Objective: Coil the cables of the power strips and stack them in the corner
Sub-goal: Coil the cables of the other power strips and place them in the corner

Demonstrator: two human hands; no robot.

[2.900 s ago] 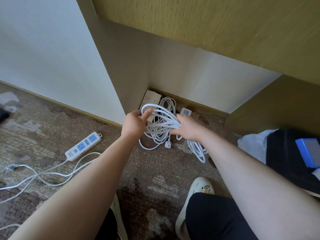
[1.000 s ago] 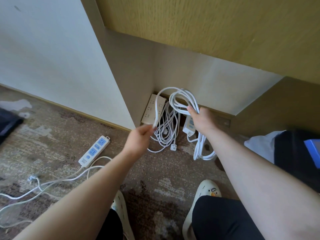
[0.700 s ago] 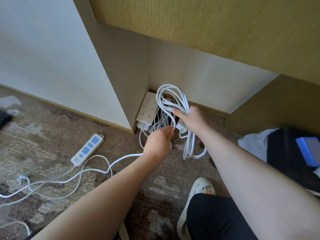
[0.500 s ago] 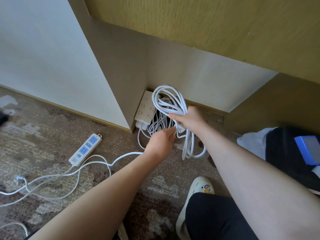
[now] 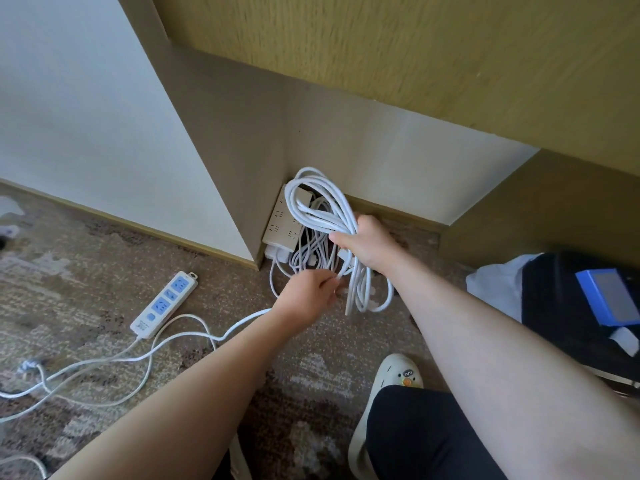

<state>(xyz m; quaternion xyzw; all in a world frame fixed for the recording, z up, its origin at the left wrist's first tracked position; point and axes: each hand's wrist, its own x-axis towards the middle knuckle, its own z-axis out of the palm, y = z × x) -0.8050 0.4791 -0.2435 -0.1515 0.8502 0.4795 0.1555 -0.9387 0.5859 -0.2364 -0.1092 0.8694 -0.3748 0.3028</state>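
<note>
My right hand (image 5: 366, 244) grips a coil of white cable (image 5: 320, 206), its loops standing above my fist and hanging below it to the carpet. My left hand (image 5: 309, 295) pinches a strand of the same cable just left of the hanging loops. Behind the coil, a beige power strip (image 5: 283, 220) leans in the corner with another bundle of white cable (image 5: 308, 252) beside it. A white power strip with blue sockets (image 5: 164, 301) lies on the carpet to the left, its loose cable (image 5: 145, 362) sprawling toward the lower left.
A wood-grain cabinet (image 5: 415, 57) overhangs the corner. On the right lie a dark bag (image 5: 568, 306) and a blue box (image 5: 609, 296). My cream slipper (image 5: 391, 379) and dark trouser leg sit at the bottom. Patterned carpet (image 5: 86, 271) covers the floor.
My right hand lifted the coil and turned it upright near the corner. My left hand dropped from the coil's top to a strand beside the hanging loops.
</note>
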